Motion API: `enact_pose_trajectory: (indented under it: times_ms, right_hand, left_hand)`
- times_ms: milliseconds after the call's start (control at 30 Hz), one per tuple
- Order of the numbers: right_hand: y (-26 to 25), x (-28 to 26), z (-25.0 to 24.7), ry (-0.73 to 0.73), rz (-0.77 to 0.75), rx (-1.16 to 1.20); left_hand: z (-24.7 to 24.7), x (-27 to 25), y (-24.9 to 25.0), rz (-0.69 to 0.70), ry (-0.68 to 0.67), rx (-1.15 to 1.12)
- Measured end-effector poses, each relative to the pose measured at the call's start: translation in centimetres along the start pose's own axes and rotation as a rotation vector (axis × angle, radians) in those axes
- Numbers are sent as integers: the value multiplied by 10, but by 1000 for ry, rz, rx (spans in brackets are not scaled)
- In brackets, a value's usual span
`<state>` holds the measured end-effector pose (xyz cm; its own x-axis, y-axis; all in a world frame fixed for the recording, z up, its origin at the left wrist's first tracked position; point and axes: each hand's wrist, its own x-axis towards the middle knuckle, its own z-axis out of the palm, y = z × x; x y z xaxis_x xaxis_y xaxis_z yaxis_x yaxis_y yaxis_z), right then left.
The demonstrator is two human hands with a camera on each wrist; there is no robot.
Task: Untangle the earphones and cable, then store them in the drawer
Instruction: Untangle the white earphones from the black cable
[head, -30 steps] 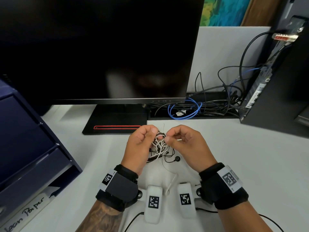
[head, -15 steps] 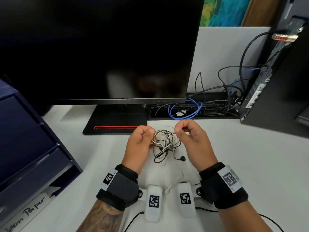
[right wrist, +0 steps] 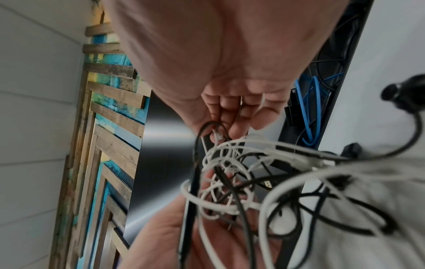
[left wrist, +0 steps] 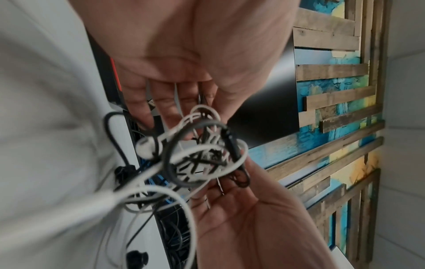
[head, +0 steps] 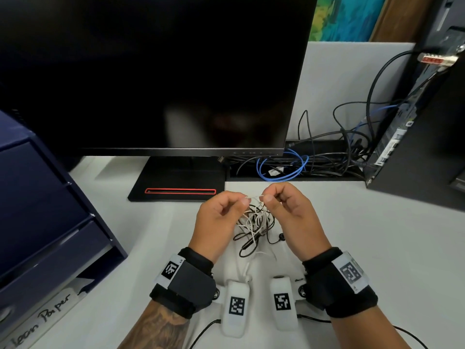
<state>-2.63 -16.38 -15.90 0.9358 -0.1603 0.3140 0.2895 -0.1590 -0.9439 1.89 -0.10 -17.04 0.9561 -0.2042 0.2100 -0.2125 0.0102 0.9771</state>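
Note:
A tangle of white and black earphone wires and cable (head: 254, 220) hangs between my two hands above the white desk. My left hand (head: 221, 215) pinches white strands at the top left of the knot. My right hand (head: 286, 210) pinches strands at the top right. A black earbud (head: 281, 237) dangles low on the right, and a white plug end (head: 247, 273) trails toward me on the desk. In the left wrist view a white earbud (left wrist: 147, 147) sits in the knot (left wrist: 202, 154). The right wrist view shows the looped wires (right wrist: 241, 182) below my fingers (right wrist: 232, 116).
A blue drawer unit (head: 42, 222) stands at the left, its lowest drawer slightly ajar. A black monitor (head: 156, 71) on its stand (head: 178, 182) fills the back. Loose cables, one blue (head: 281, 167), lie behind, beside a black computer tower (head: 422, 137).
My hands have lifted the tangle and drawn slightly apart, so the knot has loosened and hangs lower with more loops spread out.

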Motion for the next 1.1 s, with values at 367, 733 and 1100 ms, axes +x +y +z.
enact_pose_trajectory:
  times_ms: [367, 733, 1100]
  right_hand:
    - [-2, 2, -7, 176, 42, -69]
    - [-3, 0, -2, 12, 83, -207]
    - [-10, 1, -2, 332, -13, 25]
  left_hand:
    - [-5, 4, -2, -87, 130, -50]
    - [-2, -1, 4, -17, -6, 57]
    - [-2, 0, 5, -236, -37, -12]
